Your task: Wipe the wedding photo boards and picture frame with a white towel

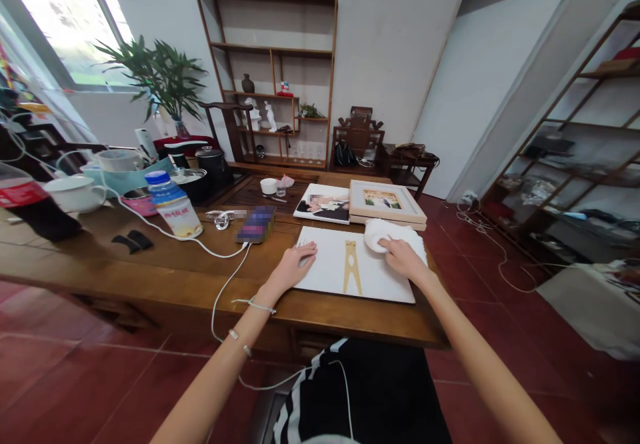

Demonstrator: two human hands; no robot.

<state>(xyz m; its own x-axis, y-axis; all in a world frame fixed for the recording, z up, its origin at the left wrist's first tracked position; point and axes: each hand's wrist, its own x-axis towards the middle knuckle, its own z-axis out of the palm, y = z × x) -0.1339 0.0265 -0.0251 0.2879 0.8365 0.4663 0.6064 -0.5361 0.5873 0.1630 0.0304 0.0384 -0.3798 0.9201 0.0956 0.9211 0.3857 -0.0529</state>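
A white rectangular panel (325, 257) lies flat at the table's front edge, with a tan A-shaped piece (352, 274) on its middle. My left hand (295, 264) rests on the panel's left edge, fingers stretched out and holding nothing. Bunched under the fingers of my right hand (403, 257) is a white cloth (376, 234), pressed against the panel's upper right part. Just behind the panel are a photo print (323, 207) on the left and a light wooden picture frame (413, 211) with a small photo in it on the right.
Left on the wooden table (200, 277) are a phone (256, 224) on a white charging cable, a bottle with a blue cap (175, 207), a cola bottle (40, 204) and black strips (133, 241). A small white bowl (269, 186) stands farther back. The cable hangs over the front edge.
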